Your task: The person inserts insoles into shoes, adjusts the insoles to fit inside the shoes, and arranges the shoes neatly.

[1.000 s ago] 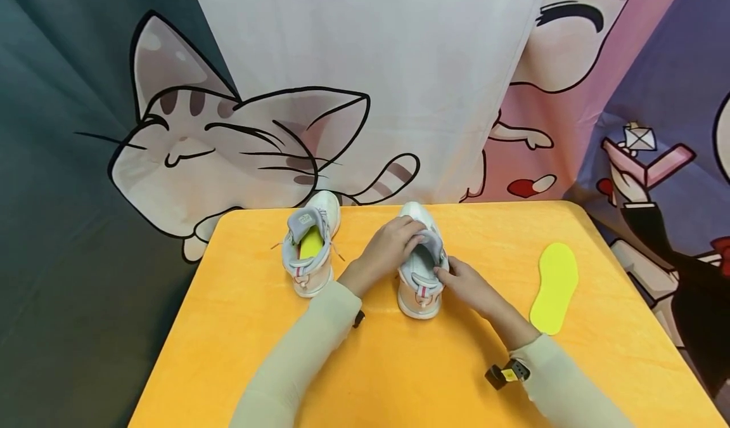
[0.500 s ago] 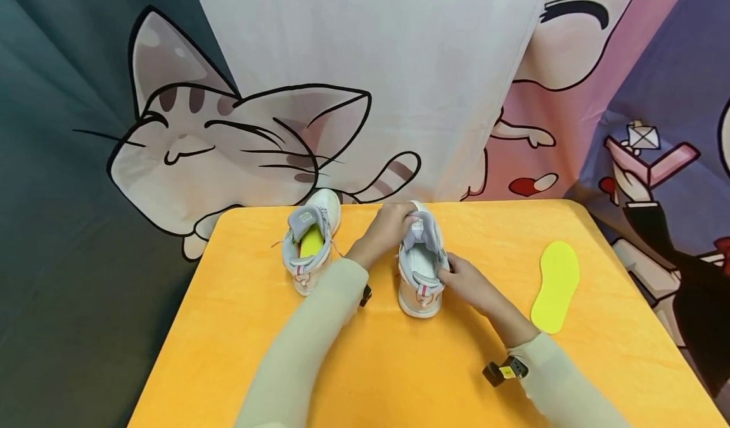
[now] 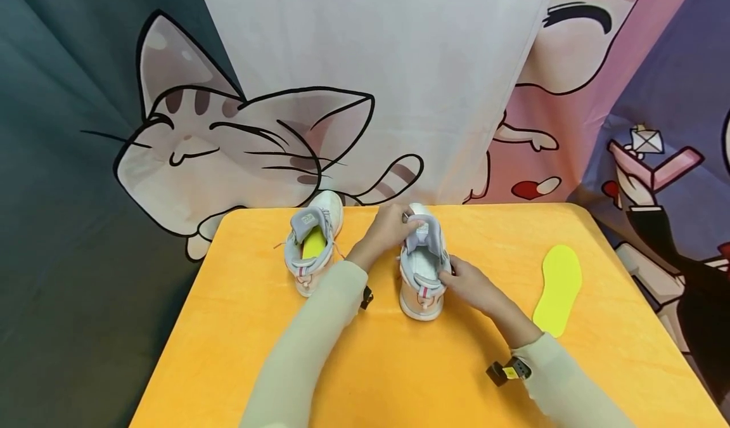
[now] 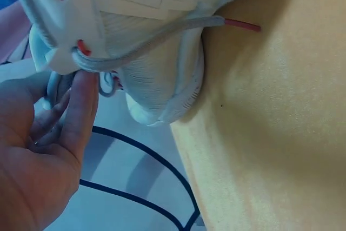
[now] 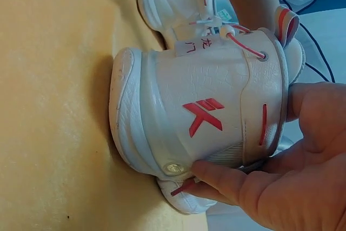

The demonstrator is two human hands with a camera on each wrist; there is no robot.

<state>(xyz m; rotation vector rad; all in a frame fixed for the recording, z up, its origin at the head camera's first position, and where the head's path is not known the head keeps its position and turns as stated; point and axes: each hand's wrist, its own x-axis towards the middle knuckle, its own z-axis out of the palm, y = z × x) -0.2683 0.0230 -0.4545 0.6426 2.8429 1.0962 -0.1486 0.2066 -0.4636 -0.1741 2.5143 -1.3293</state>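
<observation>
A white and pale-peach sneaker point(image 3: 421, 304) stands on the table with its toe pointing away, and its grey-lined opening faces me. My left hand point(image 3: 389, 226) pinches the sneaker's grey tongue point(image 3: 424, 230) from the left, near the laces; the left wrist view shows its fingers at the lace point(image 4: 140, 47). Around the right side of the collar, my right hand point(image 3: 470, 285) grips the sneaker, thumb over the rim. In the right wrist view its fingers lie along the white side wall point(image 5: 216, 79) with a red logo. Inside, the sneaker shows a pale footbed.
To the left stands the matching sneaker point(image 3: 306, 282), a yellow-green insole point(image 3: 313, 244) lying inside it. Another yellow-green insole point(image 3: 557, 288) lies flat at the right of the yellow table point(image 3: 376, 377). A printed cloth backdrop point(image 3: 365, 47) rises behind the table's far edge.
My left hand has shifted from over the sneaker's opening toward its toe. The tongue is now drawn up and forward, showing more of the inside. My right hand keeps its hold on the collar.
</observation>
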